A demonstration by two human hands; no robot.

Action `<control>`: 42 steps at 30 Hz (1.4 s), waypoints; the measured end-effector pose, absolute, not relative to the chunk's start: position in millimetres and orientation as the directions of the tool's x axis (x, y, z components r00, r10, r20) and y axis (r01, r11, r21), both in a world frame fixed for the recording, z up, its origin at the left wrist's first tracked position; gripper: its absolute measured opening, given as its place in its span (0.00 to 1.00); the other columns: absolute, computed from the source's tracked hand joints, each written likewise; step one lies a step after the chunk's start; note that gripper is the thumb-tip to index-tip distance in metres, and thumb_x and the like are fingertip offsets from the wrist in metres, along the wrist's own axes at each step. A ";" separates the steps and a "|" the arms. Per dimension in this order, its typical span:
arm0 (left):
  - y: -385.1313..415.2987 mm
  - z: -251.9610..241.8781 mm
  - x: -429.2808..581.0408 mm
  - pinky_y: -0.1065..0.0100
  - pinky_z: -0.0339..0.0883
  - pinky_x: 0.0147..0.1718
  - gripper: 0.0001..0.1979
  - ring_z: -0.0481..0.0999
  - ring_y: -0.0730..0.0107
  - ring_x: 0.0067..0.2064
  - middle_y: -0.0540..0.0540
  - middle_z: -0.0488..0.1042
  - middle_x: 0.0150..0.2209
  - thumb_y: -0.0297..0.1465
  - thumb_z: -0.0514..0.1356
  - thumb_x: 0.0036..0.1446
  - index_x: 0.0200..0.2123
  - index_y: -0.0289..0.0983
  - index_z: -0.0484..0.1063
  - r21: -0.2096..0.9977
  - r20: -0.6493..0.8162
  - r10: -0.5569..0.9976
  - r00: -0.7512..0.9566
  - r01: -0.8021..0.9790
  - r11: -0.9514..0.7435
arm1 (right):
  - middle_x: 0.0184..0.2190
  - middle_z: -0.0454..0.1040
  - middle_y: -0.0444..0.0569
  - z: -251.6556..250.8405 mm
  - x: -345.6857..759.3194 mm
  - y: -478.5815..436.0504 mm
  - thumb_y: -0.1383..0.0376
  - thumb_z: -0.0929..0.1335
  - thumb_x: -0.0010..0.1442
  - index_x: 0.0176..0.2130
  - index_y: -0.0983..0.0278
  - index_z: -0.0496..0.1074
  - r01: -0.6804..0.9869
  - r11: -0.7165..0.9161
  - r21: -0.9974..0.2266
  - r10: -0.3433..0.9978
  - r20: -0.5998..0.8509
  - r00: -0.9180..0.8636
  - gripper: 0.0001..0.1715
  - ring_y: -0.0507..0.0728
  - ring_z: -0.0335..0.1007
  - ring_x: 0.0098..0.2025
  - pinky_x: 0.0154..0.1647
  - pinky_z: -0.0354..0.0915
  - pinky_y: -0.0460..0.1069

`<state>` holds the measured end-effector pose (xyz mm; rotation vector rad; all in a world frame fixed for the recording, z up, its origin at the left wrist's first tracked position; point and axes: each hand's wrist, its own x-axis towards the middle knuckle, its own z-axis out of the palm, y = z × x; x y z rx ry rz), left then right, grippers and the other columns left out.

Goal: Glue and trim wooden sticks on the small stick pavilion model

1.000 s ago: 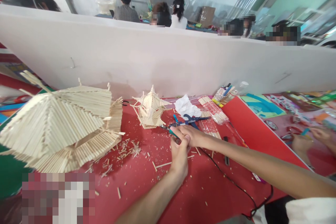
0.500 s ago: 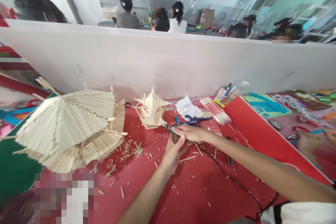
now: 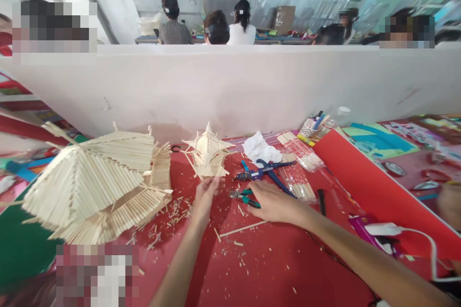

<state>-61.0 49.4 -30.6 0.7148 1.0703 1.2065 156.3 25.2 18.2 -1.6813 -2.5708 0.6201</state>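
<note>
My left hand (image 3: 206, 195) is closed at the front base of a small pavilion model (image 3: 208, 151) made of pale wooden sticks, thumb and fingers at its lower edge. Green-handled pliers (image 3: 246, 197) lie on the red tabletop, jaws pointing left. Over their handles is my right hand (image 3: 275, 202), palm down with fingers stretched out and not wrapped round them. Just beyond it rest blue-handled wire strippers (image 3: 264, 171). A larger stick-built pavilion (image 3: 97, 172) stands to the left.
Stick offcuts litter the red table (image 3: 252, 268). Behind the tools are crumpled white tissue (image 3: 261, 147), bagged sticks (image 3: 300, 151) and a pen holder (image 3: 311, 126). A red board (image 3: 378, 187) borders the right. A white partition (image 3: 230, 86) crosses the back; people sit beyond.
The pliers, held between both hands before, now lie on the table. My left hand has moved left to the small pavilion. My right hand has loosened and spread over the pliers.
</note>
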 end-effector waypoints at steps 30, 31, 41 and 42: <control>68.4 -35.3 -76.4 0.67 0.65 0.34 0.27 0.74 0.64 0.29 0.44 0.77 0.24 0.54 0.63 0.54 0.23 0.34 0.77 0.997 -0.075 0.997 -0.024 -0.002 0.075 | 0.47 0.80 0.53 6.2 103.5 72.4 0.67 0.68 0.66 0.53 0.61 0.74 0.713 0.397 -0.578 0.918 0.226 -0.327 0.15 0.60 0.76 0.49 0.52 0.69 0.56; 68.9 -33.5 -74.6 0.67 0.65 0.34 0.27 0.74 0.64 0.29 0.44 0.77 0.24 0.54 0.62 0.54 0.23 0.34 0.78 0.997 -0.075 0.997 -0.012 -0.013 0.074 | 0.46 0.80 0.53 5.2 103.1 73.8 0.67 0.68 0.67 0.52 0.61 0.75 0.718 0.398 -0.571 0.917 0.227 -0.327 0.14 0.60 0.76 0.48 0.52 0.69 0.55; 69.6 -31.8 -67.6 0.68 0.66 0.31 0.26 0.75 0.66 0.29 0.43 0.78 0.25 0.52 0.61 0.58 0.26 0.34 0.80 0.997 -0.078 0.997 0.011 -0.025 0.078 | 0.45 0.81 0.52 2.7 110.6 81.3 0.67 0.69 0.67 0.51 0.59 0.76 0.662 0.431 -0.613 0.902 0.270 -0.337 0.14 0.60 0.76 0.48 0.51 0.70 0.55; 69.6 -32.7 -69.6 0.68 0.67 0.32 0.26 0.75 0.66 0.29 0.43 0.78 0.26 0.52 0.61 0.57 0.27 0.33 0.80 0.997 -0.069 0.997 0.043 -0.015 0.069 | 0.45 0.81 0.51 3.1 112.1 82.0 0.67 0.70 0.66 0.52 0.59 0.76 0.646 0.438 -0.626 0.898 0.268 -0.349 0.15 0.60 0.76 0.48 0.52 0.70 0.55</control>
